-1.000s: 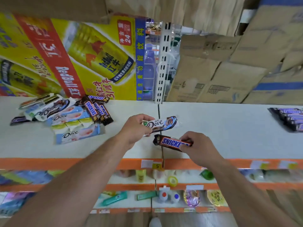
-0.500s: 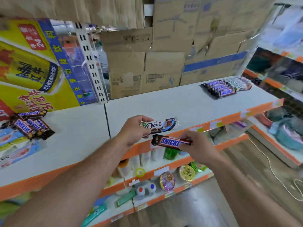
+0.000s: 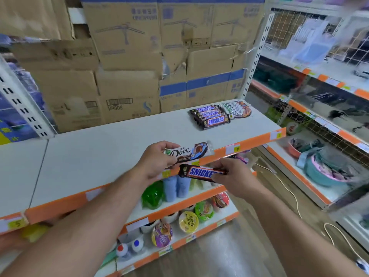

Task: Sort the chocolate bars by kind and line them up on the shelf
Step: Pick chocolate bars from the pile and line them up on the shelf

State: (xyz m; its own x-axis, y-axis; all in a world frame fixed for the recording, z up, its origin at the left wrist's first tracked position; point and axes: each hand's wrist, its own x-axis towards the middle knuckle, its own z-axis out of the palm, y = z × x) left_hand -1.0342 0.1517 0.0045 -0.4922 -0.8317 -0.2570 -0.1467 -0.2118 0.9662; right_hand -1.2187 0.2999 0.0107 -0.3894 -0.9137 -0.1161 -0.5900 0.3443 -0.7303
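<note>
Pinched in the left hand (image 3: pixel 157 158), between thumb and curled fingers at the wrapper's left end: one Dove bar (image 3: pixel 189 151), long axis left to right, free end pointing right, over the front edge of the shelf (image 3: pixel 111 148). Gripped in the right hand (image 3: pixel 233 176) at its right end, fingers curled round it: one Snickers bar (image 3: pixel 201 172), parallel to the Dove bar, just below and in front of it without touching, out past the orange front strip (image 3: pixel 253 140). Neither bar yet on the shelf. Ahead and to the right of both hands, near the shelf's back right corner: a Snickers row (image 3: pixel 211 116), bars side by side with long axes roughly left to right. Just beside it, towards the right edge: a Dove group (image 3: pixel 236 109), overlapping, exact lie hard to tell. Judged nearer to both groups: the right hand with the Snickers bar. For the left hand, a longer reach across to the far side of the Snickers row. Probable next move: carry each bar forward and rightward, keep the long axis as now, lay the Snickers bar at the front of its row and the Dove bar with its own kind. No obstacle visible on the bare shelf between hands and groups. Behind the shelf: stacked cardboard boxes (image 3: pixel 127 56). At the back right corner, close to the Dove group: a white perforated upright (image 3: pixel 252 62). Below: lower shelves with a green bottle (image 3: pixel 152 194) and lidded cups (image 3: pixel 188 220). Well apart to the right: another rack (image 3: pixel 319 72) and a pale cable (image 3: pixel 287 188) on the floor.
</note>
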